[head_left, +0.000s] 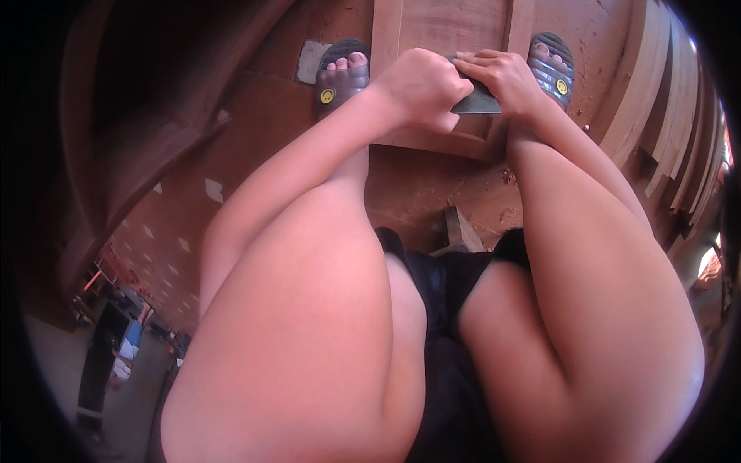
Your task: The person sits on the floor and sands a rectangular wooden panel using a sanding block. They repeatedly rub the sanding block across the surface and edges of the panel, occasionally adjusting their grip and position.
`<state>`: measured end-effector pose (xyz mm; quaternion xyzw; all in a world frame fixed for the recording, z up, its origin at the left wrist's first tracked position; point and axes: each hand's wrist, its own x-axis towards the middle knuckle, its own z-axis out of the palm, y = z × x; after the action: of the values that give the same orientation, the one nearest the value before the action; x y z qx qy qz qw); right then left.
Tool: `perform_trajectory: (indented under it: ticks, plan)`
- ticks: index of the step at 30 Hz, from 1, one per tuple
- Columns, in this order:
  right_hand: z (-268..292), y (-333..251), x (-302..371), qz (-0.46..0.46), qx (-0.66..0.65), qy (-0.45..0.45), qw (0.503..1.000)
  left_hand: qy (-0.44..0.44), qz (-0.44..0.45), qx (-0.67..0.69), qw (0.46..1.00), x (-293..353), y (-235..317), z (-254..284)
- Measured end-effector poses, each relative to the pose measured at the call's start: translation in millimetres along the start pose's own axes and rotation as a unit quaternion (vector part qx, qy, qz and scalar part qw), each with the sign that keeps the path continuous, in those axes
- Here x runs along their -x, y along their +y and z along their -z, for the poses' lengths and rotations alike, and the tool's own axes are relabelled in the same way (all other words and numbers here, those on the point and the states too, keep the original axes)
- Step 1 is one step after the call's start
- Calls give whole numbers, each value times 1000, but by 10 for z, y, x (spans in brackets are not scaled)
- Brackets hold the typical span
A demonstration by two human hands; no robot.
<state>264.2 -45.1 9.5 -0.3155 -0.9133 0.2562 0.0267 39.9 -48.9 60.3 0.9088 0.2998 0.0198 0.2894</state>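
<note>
A flat, dark grey plate [480, 103] with a straight near edge is held between my two hands, over a brown wooden framed panel [444, 143]. My left hand [428, 89] is closed in a fist around the plate's left side. On the opposite side, my right hand [503, 81] grips it with the fingers lying along its far edge. The plate looks like a scraper blade, but my hands cover much of it. Whether its far edge touches the wood is hidden.
My sandalled feet flank the panel, the left sandal [343, 85] and the right sandal [553, 73]. Several wooden boards [656, 100] lie stacked at the right. A wood block [461, 230] sits between my legs. Dark wooden furniture [154, 123] rises at the left; a person [127, 355] is beyond.
</note>
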Motion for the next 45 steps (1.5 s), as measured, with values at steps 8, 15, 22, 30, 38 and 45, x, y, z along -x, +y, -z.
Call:
perform_trajectory:
  ticks: [8,15,22,30,38,45]
  plan:
    - [38,-6,20,-122,-228,-59,964,237,67,277,929,-47,-157,36]
    - [469,210,-560,-74,-43,208,974,436,16,158,886,-64,-382,336]
    - [47,280,-706,5,90,271,958,410,39,60,909,-9,-436,172]
    - [-7,-257,-407,140,-115,61,982,470,180,146,852,266,-609,83]
    - [367,4,-642,-41,-93,336,936,403,289,327,804,273,-539,92]
    - [133,27,-436,-104,-62,313,942,321,238,358,844,128,-462,-142]
